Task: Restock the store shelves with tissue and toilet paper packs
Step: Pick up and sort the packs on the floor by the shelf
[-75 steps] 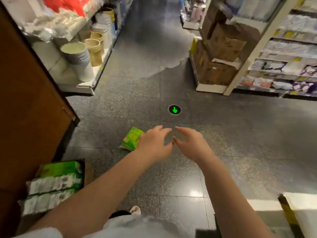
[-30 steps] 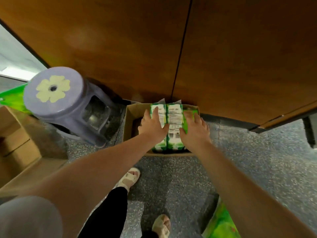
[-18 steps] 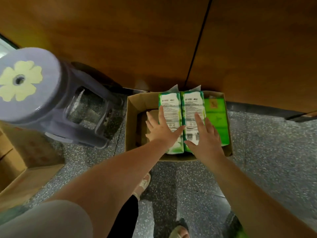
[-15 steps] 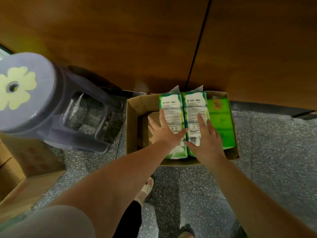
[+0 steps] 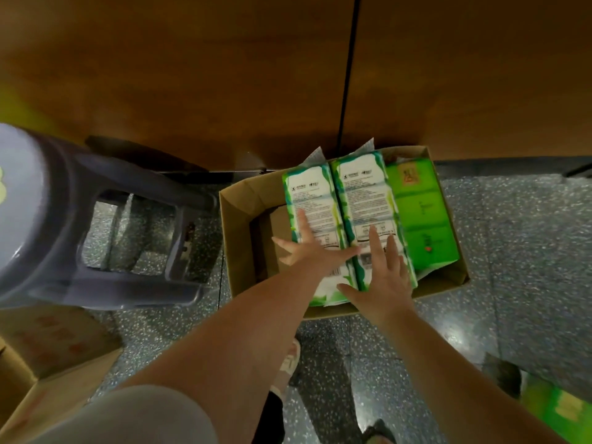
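Two white-green tissue packs (image 5: pixel 344 219) lie side by side in the box (image 5: pixel 238 225), a green pack (image 5: pixel 419 216) alongside. My left hand (image 5: pixel 312 251) and right hand (image 5: pixel 382 277) rest flat on them, fingers spread straight, gripping nothing, little changed from a moment ago; the stool (image 5: pixel 64 216) has slid leftward in view.

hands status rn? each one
Left hand: open, fingers spread flat on the left white-and-green tissue pack, holding nothing.
Right hand: open, fingers straight on the right white-and-green tissue pack, holding nothing.
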